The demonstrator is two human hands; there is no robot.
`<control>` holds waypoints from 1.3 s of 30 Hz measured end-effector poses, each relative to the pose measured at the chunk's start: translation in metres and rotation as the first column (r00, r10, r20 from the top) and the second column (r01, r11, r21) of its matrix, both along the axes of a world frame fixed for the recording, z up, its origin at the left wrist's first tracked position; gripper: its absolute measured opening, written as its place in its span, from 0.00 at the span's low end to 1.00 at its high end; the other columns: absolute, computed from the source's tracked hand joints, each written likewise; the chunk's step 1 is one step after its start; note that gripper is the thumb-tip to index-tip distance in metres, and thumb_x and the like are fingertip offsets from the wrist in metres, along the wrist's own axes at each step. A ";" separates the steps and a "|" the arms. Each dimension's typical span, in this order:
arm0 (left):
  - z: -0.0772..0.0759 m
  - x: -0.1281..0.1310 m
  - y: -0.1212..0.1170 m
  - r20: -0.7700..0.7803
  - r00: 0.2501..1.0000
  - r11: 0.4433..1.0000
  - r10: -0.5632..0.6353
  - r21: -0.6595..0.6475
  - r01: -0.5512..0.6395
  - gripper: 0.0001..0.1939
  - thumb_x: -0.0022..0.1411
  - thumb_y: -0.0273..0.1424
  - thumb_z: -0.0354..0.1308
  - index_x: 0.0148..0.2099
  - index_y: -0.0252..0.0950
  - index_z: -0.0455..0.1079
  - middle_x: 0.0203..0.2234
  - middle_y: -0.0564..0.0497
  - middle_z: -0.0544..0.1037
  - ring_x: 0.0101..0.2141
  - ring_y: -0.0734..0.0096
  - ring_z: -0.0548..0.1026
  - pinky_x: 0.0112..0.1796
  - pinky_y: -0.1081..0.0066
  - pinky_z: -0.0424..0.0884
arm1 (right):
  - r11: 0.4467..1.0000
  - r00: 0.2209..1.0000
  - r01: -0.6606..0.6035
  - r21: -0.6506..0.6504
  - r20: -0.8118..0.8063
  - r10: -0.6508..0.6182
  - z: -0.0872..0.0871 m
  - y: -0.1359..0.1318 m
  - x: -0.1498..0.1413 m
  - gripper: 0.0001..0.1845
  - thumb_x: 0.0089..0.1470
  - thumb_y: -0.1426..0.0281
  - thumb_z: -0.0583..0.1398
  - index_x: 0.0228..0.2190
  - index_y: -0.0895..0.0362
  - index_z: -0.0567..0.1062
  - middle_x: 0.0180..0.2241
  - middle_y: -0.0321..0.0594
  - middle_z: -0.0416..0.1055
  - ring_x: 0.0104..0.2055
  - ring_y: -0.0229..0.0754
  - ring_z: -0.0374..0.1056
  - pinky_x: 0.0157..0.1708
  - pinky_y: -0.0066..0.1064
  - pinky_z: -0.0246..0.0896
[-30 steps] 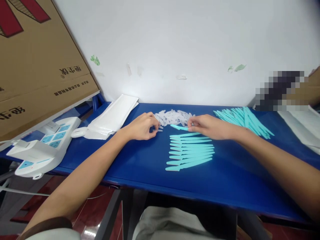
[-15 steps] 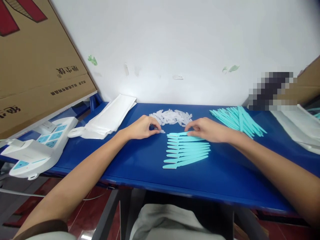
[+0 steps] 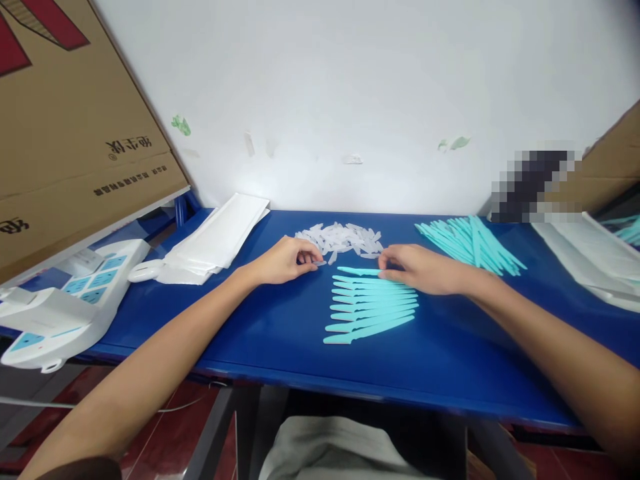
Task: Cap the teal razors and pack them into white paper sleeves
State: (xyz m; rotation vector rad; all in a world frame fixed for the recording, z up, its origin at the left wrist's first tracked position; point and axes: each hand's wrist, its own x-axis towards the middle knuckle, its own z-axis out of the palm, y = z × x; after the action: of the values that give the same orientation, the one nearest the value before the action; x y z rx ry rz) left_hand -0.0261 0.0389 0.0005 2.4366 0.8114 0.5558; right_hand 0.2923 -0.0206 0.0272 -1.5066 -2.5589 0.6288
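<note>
Turquoise sticks [image 3: 373,303]: being borne by the blue table [image 3: 280,333], where a row is being formed before the person and a loose heap [image 3: 467,245] is being spread farther right.
White wall [image 3: 325,80]: being met by the table's far edge; its surface is being marked by green and pale scraps.
Cardboard box [image 3: 80,113]: being leaned at the left, its brown side being covered partly by red print and dark lettering.
White packets [image 3: 215,240]: being stacked flat on the table, left of the left hand.
Pale sheeting [image 3: 595,260]: being laid at the far right, beyond the heap.
Power strip [image 3: 97,287]: being rested at the table's left end, its blue sockets being partly hidden by white plugs.
Right hand [image 3: 420,268]: being closed in a pinch, by which the end of the farthest stick [image 3: 356,271] is being gripped; whether that stick is being raised off the table cannot be told.
Left hand [image 3: 290,259]: being curled, a small whitish piece [image 3: 319,264] being pinched between thumb and forefinger.
White slips [image 3: 345,237]: being heaped between the hands and the wall, a single slip [image 3: 333,257] being set just in front.
</note>
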 end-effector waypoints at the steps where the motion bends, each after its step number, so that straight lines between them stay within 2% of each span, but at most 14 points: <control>1: 0.000 0.000 -0.001 -0.012 1.000 1.000 -0.003 0.023 0.004 0.09 0.65 0.32 0.63 0.44 0.34 0.79 0.34 0.48 0.82 0.32 0.72 0.77 0.35 0.72 0.73 | 0.999 1.000 -0.018 0.029 0.007 0.018 -0.001 0.000 0.001 0.18 0.63 0.54 0.55 0.35 0.55 0.73 0.36 0.47 0.73 0.36 0.49 0.68 0.36 0.39 0.59; 3: 0.001 0.001 -0.003 -0.068 0.998 0.997 -0.009 0.082 0.014 0.09 0.67 0.33 0.61 0.45 0.34 0.78 0.30 0.50 0.80 0.29 0.73 0.74 0.33 0.72 0.70 | 0.995 0.999 -0.042 0.089 0.030 0.039 -0.002 0.000 0.001 0.18 0.63 0.54 0.55 0.34 0.55 0.74 0.38 0.48 0.73 0.38 0.50 0.68 0.40 0.41 0.59; 7: 0.003 0.002 -0.008 -0.185 0.983 0.983 -0.019 0.177 0.052 0.13 0.71 0.32 0.54 0.52 0.35 0.75 0.26 0.55 0.73 0.25 0.74 0.69 0.31 0.71 0.64 | 0.984 0.998 -0.012 0.178 0.062 0.001 -0.002 0.000 -0.001 0.16 0.62 0.55 0.56 0.31 0.54 0.73 0.29 0.38 0.70 0.32 0.45 0.65 0.46 0.44 0.55; 9: 0.003 0.003 -0.009 -0.200 0.979 0.975 -0.038 0.209 0.080 0.12 0.71 0.32 0.53 0.49 0.35 0.76 0.28 0.53 0.74 0.27 0.72 0.70 0.32 0.70 0.65 | 0.979 0.999 0.018 0.203 0.034 -0.025 -0.002 -0.001 -0.002 0.16 0.61 0.56 0.57 0.29 0.53 0.74 0.23 0.33 0.64 0.27 0.41 0.60 0.42 0.40 0.54; 12: 0.004 0.004 -0.009 -0.174 0.984 0.973 -0.044 0.215 0.081 0.12 0.71 0.33 0.53 0.44 0.35 0.78 0.33 0.50 0.78 0.32 0.70 0.73 0.36 0.69 0.67 | 0.969 0.997 0.071 0.236 -0.049 -0.061 0.000 -0.002 -0.002 0.15 0.58 0.57 0.59 0.29 0.53 0.75 0.20 0.30 0.59 0.22 0.38 0.55 0.33 0.35 0.51; 16: 0.003 0.005 -0.008 -0.126 0.992 0.986 -0.027 0.159 0.047 0.16 0.70 0.28 0.50 0.51 0.34 0.78 0.35 0.48 0.80 0.33 0.69 0.75 0.36 0.69 0.69 | 0.957 0.987 0.152 0.245 -0.091 -0.134 0.004 -0.005 -0.001 0.14 0.56 0.57 0.59 0.29 0.53 0.77 0.20 0.31 0.60 0.21 0.38 0.55 0.28 0.35 0.47; 20: -0.003 0.004 -0.005 -0.174 0.985 0.968 -0.014 0.244 0.057 0.19 0.72 0.26 0.49 0.59 0.34 0.75 0.42 0.44 0.79 0.40 0.64 0.76 0.42 0.66 0.71 | 0.927 0.989 0.142 0.348 -0.075 -0.124 0.005 -0.003 0.003 0.14 0.56 0.58 0.59 0.29 0.54 0.79 0.26 0.37 0.68 0.26 0.42 0.62 0.30 0.35 0.53; 24: -0.005 0.003 -0.004 -0.277 0.961 0.907 -0.020 0.399 0.133 0.22 0.76 0.27 0.45 0.63 0.39 0.73 0.48 0.41 0.75 0.47 0.60 0.74 0.45 0.64 0.71 | 0.880 0.994 0.107 0.462 -0.050 -0.095 0.001 0.002 0.010 0.13 0.58 0.60 0.58 0.31 0.54 0.78 0.37 0.45 0.76 0.37 0.48 0.71 0.37 0.38 0.59; 27: -0.002 0.005 -0.007 -0.364 0.932 0.861 0.006 0.475 0.180 0.24 0.76 0.27 0.43 0.65 0.42 0.72 0.52 0.39 0.72 0.48 0.58 0.73 0.45 0.63 0.70 | 0.891 0.988 0.142 0.431 -0.012 -0.151 -0.002 0.005 0.014 0.12 0.59 0.61 0.58 0.35 0.54 0.78 0.38 0.45 0.80 0.38 0.51 0.73 0.37 0.39 0.60; 32: 0.002 0.013 -0.012 -0.481 0.859 0.801 0.175 0.577 0.160 0.28 0.76 0.27 0.43 0.73 0.45 0.61 0.65 0.33 0.62 0.55 0.44 0.66 0.51 0.49 0.68 | 0.916 0.987 0.127 0.380 0.039 -0.153 -0.004 0.006 0.015 0.16 0.65 0.60 0.54 0.41 0.54 0.78 0.39 0.45 0.83 0.38 0.52 0.75 0.35 0.39 0.60; 35: 0.003 0.014 -0.014 -0.517 0.841 0.798 0.161 0.569 0.198 0.26 0.77 0.29 0.42 0.71 0.42 0.65 0.66 0.31 0.59 0.56 0.41 0.65 0.51 0.47 0.67 | 0.908 0.988 0.126 0.399 0.036 -0.153 -0.005 0.006 0.015 0.16 0.66 0.60 0.53 0.42 0.54 0.76 0.39 0.46 0.82 0.36 0.51 0.75 0.34 0.38 0.59; 39: 0.004 0.009 -0.014 -0.471 0.876 0.809 0.101 0.552 0.203 0.23 0.78 0.31 0.43 0.67 0.39 0.70 0.62 0.34 0.66 0.54 0.48 0.68 0.53 0.52 0.68 | 0.904 0.993 0.104 0.414 0.012 -0.119 -0.007 0.006 0.013 0.13 0.67 0.63 0.52 0.42 0.55 0.74 0.37 0.47 0.81 0.35 0.50 0.73 0.34 0.37 0.58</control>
State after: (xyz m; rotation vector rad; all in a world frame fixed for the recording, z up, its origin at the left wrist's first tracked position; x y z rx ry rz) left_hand -0.0173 0.0245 0.0044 3.2519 0.8434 0.1735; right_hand 0.3056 -0.0148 0.0205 -1.5039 -2.4025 0.0338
